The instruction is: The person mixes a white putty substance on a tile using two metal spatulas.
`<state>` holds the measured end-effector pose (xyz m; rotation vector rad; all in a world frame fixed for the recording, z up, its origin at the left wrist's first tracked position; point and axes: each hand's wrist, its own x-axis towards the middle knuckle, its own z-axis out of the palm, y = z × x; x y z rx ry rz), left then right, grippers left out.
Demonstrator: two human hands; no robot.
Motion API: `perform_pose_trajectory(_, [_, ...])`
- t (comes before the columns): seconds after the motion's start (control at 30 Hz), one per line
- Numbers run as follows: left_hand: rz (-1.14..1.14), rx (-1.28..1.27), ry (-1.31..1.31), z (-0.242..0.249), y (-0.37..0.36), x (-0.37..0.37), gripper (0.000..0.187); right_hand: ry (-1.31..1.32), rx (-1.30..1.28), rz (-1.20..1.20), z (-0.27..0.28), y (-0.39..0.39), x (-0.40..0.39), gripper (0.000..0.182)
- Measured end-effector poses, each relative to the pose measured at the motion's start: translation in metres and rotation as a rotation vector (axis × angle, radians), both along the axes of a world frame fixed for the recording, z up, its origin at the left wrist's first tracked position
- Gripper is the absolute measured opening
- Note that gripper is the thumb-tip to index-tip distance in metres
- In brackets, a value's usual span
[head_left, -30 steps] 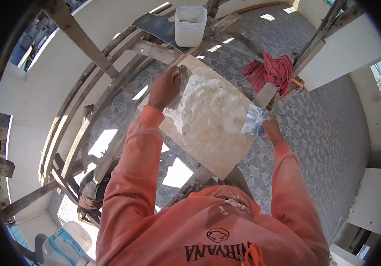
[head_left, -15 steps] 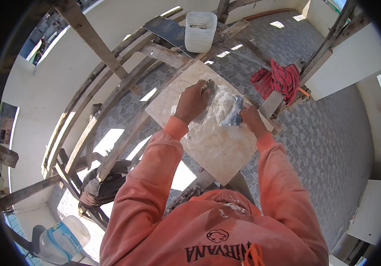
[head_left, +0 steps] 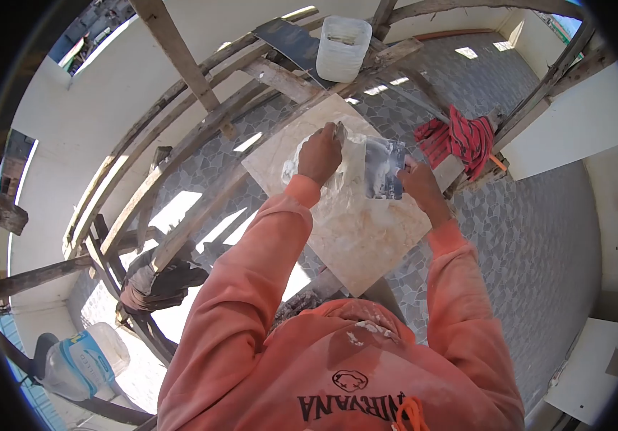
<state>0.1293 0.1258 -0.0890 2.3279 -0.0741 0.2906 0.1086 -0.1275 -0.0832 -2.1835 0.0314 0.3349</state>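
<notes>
One square beige marble-patterned tile (head_left: 366, 237) lies on the wooden scaffold beams (head_left: 280, 79), smeared with white putty (head_left: 348, 169). Left hand (head_left: 321, 154) grips one trowel; right hand (head_left: 417, 183) grasps one flat steel scraper (head_left: 384, 169).

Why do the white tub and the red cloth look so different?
The tub is white and plain; the cloth is red with dark stripes. The tub stands upright and keeps a stiff boxy shape, while the cloth lies crumpled and floppy over a plank. The tub sits at the far end of the planks, beyond the tile; the cloth is off to the right of it. Both rest on the wooden scaffold, and no hand touches either.
</notes>
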Motion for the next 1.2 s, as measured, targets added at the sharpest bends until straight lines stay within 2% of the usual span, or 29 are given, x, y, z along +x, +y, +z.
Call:
perform_pose_trajectory(0.13, [0.167, -0.155, -0.005, 0.008, 0.018, -0.023, 0.025, -0.297, -0.605, 0.227, -0.002, -0.042, -0.027, 0.033])
perform_pose_trajectory(0.27, [0.359, -0.347, 0.03, 0.013, 0.02, -0.047, 0.023, -0.423, -0.919, 0.545, -0.044, -0.049, -0.075, 0.045])
perform_pose_trajectory(0.37, [0.481, -0.386, 0.015, 0.004, 0.016, -0.065, 0.025, -0.541, -0.954, 0.722, -0.071, -0.048, -0.09, 0.043])
perform_pose_trajectory(0.47, [0.582, -0.448, -0.013, -0.006, 0.012, -0.084, 0.027, -0.611, -0.94, 0.87, -0.076, -0.059, -0.082, 0.047])
perform_pose_trajectory(0.5, [0.615, -0.508, 0.003, -0.005, 0.008, -0.092, 0.025, -0.557, -0.939, 0.911, -0.065, -0.059, -0.077, 0.048])
perform_pose_trajectory(0.6, [0.675, -0.686, -0.03, -0.003, -0.01, -0.117, 0.023, -0.693, -0.844, 0.946, -0.037, -0.06, -0.054, 0.048])
perform_pose_trajectory(0.77, [0.867, -0.916, -0.105, 0.001, -0.046, -0.151, 0.02, -0.931, -0.704, 0.993, -0.046, -0.044, -0.011, 0.049])
perform_pose_trajectory(0.9, [0.971, -0.723, -0.059, -0.007, -0.072, -0.176, 0.02, -0.969, -0.688, 1.122, -0.083, -0.046, -0.012, 0.05])
perform_pose_trajectory(1.0, [0.962, -0.76, -0.081, -0.012, -0.087, -0.189, 0.02, -0.859, -0.694, 1.167, -0.066, -0.06, -0.011, 0.05])
perform_pose_trajectory(1.1, [0.958, -0.805, -0.11, -0.016, -0.094, -0.194, 0.022, -0.94, -0.658, 1.072, -0.049, -0.059, -0.012, 0.048])
perform_pose_trajectory(1.2, [0.928, -0.848, -0.075, -0.031, -0.096, -0.195, 0.025, -0.954, -0.732, 1.178, -0.075, -0.053, -0.021, 0.045])
